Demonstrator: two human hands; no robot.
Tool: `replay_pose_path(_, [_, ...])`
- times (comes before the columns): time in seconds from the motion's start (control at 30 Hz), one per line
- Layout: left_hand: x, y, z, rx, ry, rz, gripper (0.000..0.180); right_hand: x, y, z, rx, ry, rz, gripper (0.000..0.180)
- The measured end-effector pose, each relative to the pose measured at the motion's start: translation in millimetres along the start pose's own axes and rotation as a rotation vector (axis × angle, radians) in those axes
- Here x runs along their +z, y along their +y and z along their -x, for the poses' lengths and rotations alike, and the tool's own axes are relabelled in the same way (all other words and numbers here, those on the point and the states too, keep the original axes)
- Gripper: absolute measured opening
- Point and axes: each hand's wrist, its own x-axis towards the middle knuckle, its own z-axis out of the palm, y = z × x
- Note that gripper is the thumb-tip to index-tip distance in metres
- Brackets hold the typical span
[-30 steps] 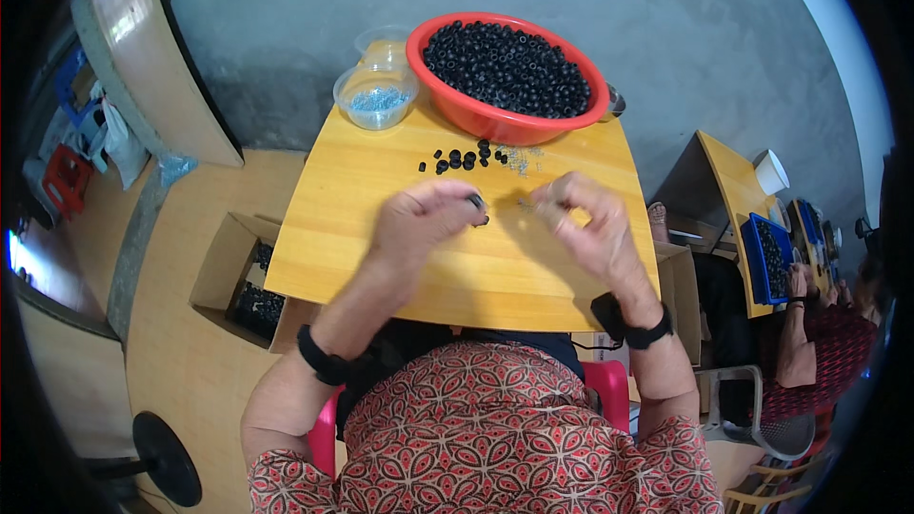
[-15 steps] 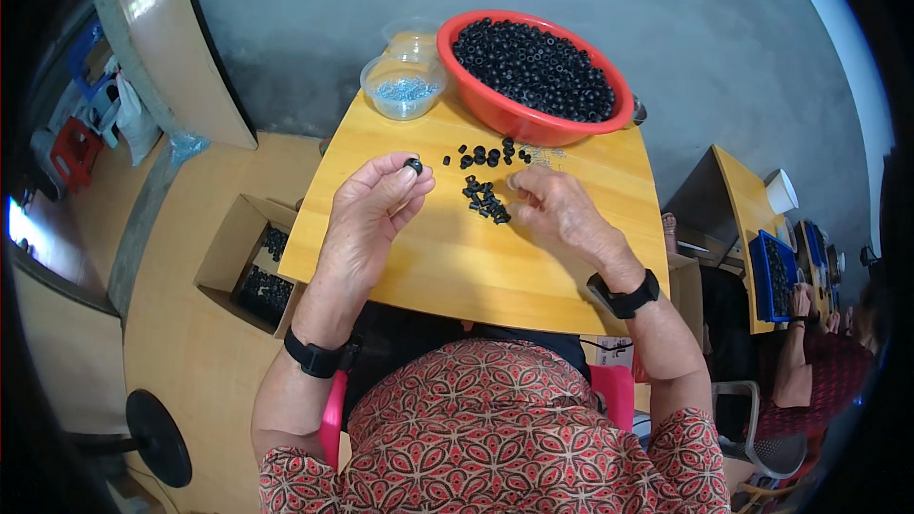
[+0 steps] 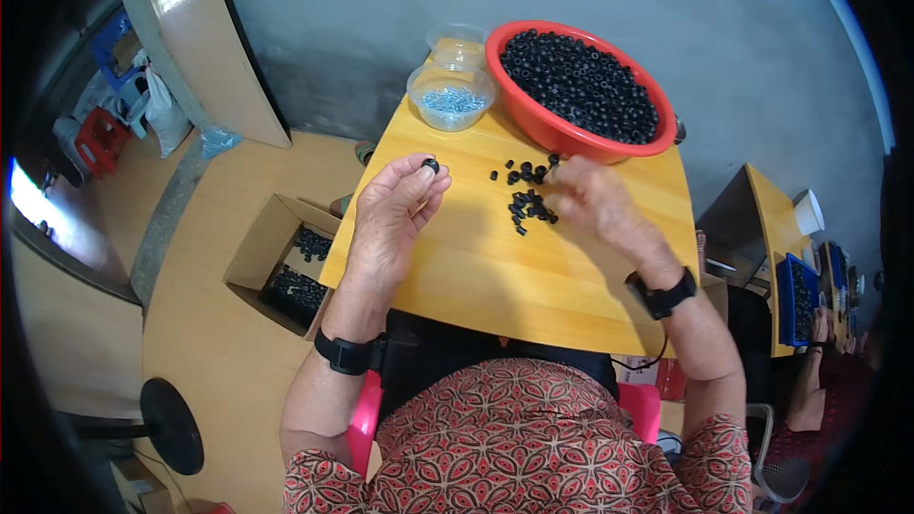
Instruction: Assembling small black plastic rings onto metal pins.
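My left hand (image 3: 388, 214) is raised over the left part of the yellow table (image 3: 466, 271). Between its thumb and fingers it pinches a small round black bead-like piece (image 3: 430, 166). At the middle of the table, my right hand (image 3: 609, 212) reaches over from the right, smeared by motion. Its fingertips are beside a loose pile of small black cylindrical pieces (image 3: 529, 206) and a group of larger black round pieces (image 3: 526, 172) just beyond. Whether it holds anything is hidden by the blur.
A red basin (image 3: 533, 129) heaped with black ring-like pieces stands at the table's far edge. Left of it is a clear plastic bowl (image 3: 451, 100) of small silvery-blue pieces. A cardboard box (image 3: 250, 266) holding black parts sits left of the table. At the right, a co-worker's arm (image 3: 809, 385) reaches beside a blue tray (image 3: 786, 300).
The whole view has shifted, so the table appears farther right and slightly lower. My right hand has moved over the loose pieces and blurred. The left hand keeps its pinch on the black piece.
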Motion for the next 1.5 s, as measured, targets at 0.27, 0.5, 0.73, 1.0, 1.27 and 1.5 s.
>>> replay_pose_path(0.27, [-13,-10,-19,-0.092,0.103,0.025,0.022,-49,-27,-139,0.019,0.008,-0.113,0.018])
replay_pose_path(0.5, [-16,-17,-18,-0.194,0.169,0.097,0.020,55,5,-219,-0.172,-0.285,0.321,0.020])
replay_pose_path(0.73, [-22,-21,-24,-0.171,0.124,0.150,0.019,54,14,-236,-0.076,-0.551,0.276,0.026])
replay_pose_path(1.0, [-15,-25,-28,-0.195,0.097,0.148,0.020,-11,-4,-202,-0.083,-0.377,-0.038,0.024])
replay_pose_path(1.27, [-4,-25,-20,-0.166,0.048,0.105,0.020,-33,-11,-115,-0.013,-0.319,-0.259,0.010])
replay_pose_path(1.5, [11,-21,-20,-0.191,-0.002,0.040,0.020,-22,20,-41,0.070,-0.299,-0.130,0.022])
